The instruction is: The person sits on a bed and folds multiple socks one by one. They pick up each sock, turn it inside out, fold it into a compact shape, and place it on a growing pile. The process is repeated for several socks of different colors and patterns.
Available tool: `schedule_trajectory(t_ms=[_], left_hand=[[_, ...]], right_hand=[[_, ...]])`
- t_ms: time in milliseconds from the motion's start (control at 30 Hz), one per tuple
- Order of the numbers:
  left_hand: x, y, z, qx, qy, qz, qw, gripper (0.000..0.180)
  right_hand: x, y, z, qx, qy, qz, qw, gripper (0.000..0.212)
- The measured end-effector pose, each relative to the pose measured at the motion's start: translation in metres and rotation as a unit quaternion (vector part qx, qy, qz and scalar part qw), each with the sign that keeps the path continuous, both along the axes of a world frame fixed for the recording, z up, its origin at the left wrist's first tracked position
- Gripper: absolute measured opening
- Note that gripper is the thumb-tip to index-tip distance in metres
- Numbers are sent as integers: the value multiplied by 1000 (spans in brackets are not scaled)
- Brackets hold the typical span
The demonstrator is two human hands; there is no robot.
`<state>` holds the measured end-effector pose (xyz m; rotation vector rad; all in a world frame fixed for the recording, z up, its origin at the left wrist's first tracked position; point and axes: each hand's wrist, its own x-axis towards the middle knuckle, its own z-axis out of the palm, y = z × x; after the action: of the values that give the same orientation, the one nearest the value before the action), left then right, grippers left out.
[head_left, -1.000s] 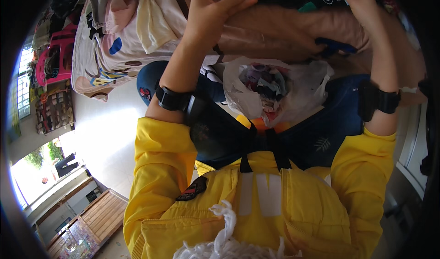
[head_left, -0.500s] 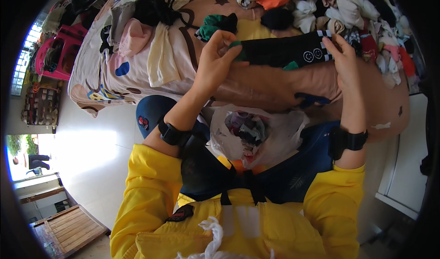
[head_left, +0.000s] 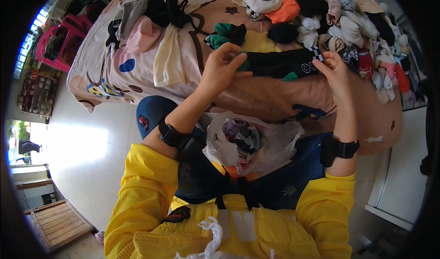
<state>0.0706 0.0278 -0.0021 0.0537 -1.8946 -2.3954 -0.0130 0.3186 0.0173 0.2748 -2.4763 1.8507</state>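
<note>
A long black sock [head_left: 275, 63] with green heel and toe, white smiley faces and a checked cuff is held lengthwise at the near edge of the bed. My left hand [head_left: 221, 71] pinches its green toe end. At the cuff end, my right hand [head_left: 337, 71] grips the sock between thumb and fingers. A crumpled green and black sock [head_left: 227, 33] lies just beyond my left hand. Below the held sock, an open white plastic bag [head_left: 277, 142] with small bunched fabrics [head_left: 243, 133] rests at my lap.
A big heap of rolled socks [head_left: 350, 27] covers the bed's far right. At left lie a cream sock [head_left: 169, 59], a pink one [head_left: 143, 34] and dark fabric [head_left: 160, 12]. A dark blue piece [head_left: 308, 111] hangs on the bedside. A magenta plastic chair [head_left: 68, 41] stands far left.
Both hands and the black sock have come a little nearer to me. My right hand has moved slightly left, so the sock spans a bit less. The whole view has shifted somewhat.
</note>
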Motion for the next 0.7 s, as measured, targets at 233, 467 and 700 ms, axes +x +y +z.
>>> schedule_trajectory(t_ms=[233, 467, 700], left_hand=[[4, -1, 1, 12, -12, -32, 999, 17], [4, -22, 10, 200, -64, -46, 977, 16], [13, -6, 9, 56, -57, 14, 997, 21]], right_hand=[[10, -2, 14, -122, 140, 54, 981, 16], [6, 20, 28, 18, 224, -48, 973, 28], [9, 19, 23, -66, 177, 18, 982, 28]])
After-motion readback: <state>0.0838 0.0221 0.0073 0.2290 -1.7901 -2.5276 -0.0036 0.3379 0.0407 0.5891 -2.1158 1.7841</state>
